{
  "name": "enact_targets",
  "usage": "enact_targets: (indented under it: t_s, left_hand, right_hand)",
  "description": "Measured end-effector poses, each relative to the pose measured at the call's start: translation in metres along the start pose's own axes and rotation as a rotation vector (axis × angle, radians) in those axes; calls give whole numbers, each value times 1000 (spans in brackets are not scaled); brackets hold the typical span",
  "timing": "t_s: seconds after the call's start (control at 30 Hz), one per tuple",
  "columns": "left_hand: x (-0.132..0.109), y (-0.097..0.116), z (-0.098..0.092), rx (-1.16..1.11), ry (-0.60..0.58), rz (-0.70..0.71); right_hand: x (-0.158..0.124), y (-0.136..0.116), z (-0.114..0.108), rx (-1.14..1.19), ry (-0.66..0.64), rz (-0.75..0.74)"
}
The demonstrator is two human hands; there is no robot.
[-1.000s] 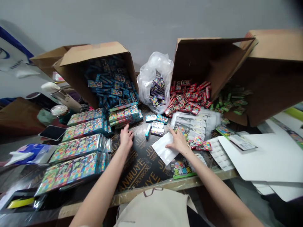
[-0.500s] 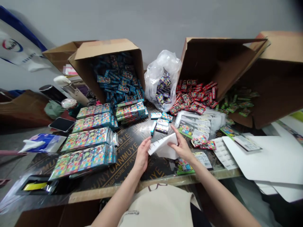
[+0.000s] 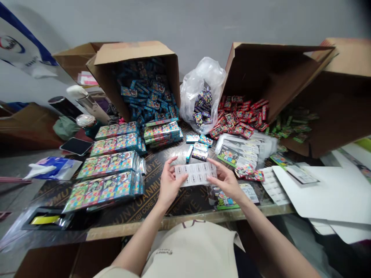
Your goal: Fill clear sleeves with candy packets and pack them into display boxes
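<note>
Both hands hold a long white sheet of round stickers (image 3: 196,173) by its short ends, just above the plywood tabletop (image 3: 185,197). My left hand (image 3: 171,181) pinches the left end, and my right hand (image 3: 227,182) grips the right end. Small blue-and-white boxes (image 3: 199,150) lie just beyond the sheet. Flat printed cards (image 3: 234,156) in clear wrap are nearest my right hand. Long colourful packs (image 3: 109,173) lie in rows to the left of my left hand.
Tipped cardboard boxes (image 3: 136,77) spill blue packets, and another (image 3: 269,73) spills red ones. A plastic bag (image 3: 201,92) holds purple packets. Green packets (image 3: 292,125) lie at right, beside large white boards (image 3: 327,193). A canvas apron (image 3: 188,251) hangs below the table edge.
The white sheet has gone from lying under my right hand to lifted and spread flat between both hands, with its stickers facing up. My left hand has moved over to it.
</note>
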State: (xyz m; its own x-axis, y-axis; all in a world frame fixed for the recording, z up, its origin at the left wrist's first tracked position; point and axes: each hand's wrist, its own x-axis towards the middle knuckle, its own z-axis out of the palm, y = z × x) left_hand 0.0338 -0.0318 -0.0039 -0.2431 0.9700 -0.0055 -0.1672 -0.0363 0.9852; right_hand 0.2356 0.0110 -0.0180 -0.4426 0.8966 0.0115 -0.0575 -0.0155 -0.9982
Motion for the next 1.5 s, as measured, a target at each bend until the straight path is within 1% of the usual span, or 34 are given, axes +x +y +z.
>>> enact_targets:
  t_s: [0.1,0.17,0.23,0.37,0.47,0.5,0.57,0.63,0.67,0.7,0.73,0.77,0.83,0.9,0.93,1.03,1.13,1.23,1.3,1.4,1.43,1.5]
  left_hand:
    - [-2,-1,0,52,4,30]
    - [-3,-1,0,143,-28,17]
    - [-3,-1,-1,201,-53,-24]
    - [-1,4,-1,222,-54,-70]
    - [3,10,-1,232,-38,-55]
    - [5,12,0,258,-30,-49]
    - [10,16,0,376,-3,-18]
    - [14,20,1,535,30,67]
    - [15,22,1,595,41,120]
    - [17,25,1,626,38,163]
    - [18,26,2,623,8,180]
    - [18,28,2,590,-41,158]
    - [17,30,3,465,-162,23]
    - [15,29,3,349,-255,-126]
    - [13,27,3,318,-279,-176]
    - [12,17,3,315,-284,-221]
    - [13,-1,4,344,-206,-227]
    - [15,-17,6,355,-148,-232]
    - [14,-23,9,365,-170,-229]
    - [12,-28,14,393,-218,-216]
    - [12,-28,15,400,-230,-212]
    - [14,-30,13,394,-235,-206]
  right_hand:
    - [2,1,2,-84,78,-35]
    - [3,1,1,-94,77,-31]
    - [3,1,1,-97,65,-18]
    - [2,-1,3,-20,100,51]
    - [2,-6,6,20,156,97]
    - [2,-9,6,-17,180,90]
    - [2,-16,6,-191,243,16]
    - [0,-23,4,-404,300,-104]
    - [-1,-27,3,-470,303,-137]
    - [-3,-29,1,-487,283,-132]
    - [-4,-31,0,-453,244,-90]
    - [-6,-32,-1,-387,198,-27]
    - [-8,-32,-4,-238,134,94]
    - [-9,-30,-5,-132,122,157]
    - [-9,-28,-5,-103,120,171]
    - [-9,-20,-7,-72,83,193]
    - [-6,-6,-12,-83,51,195]
    - [-3,8,-17,-189,67,150]
    - [0,12,-19,-317,38,106]
    - [3,10,-17,-494,-68,69]
    - [5,9,-17,-559,-86,43]
    - [7,7,-22,-718,-60,-49]
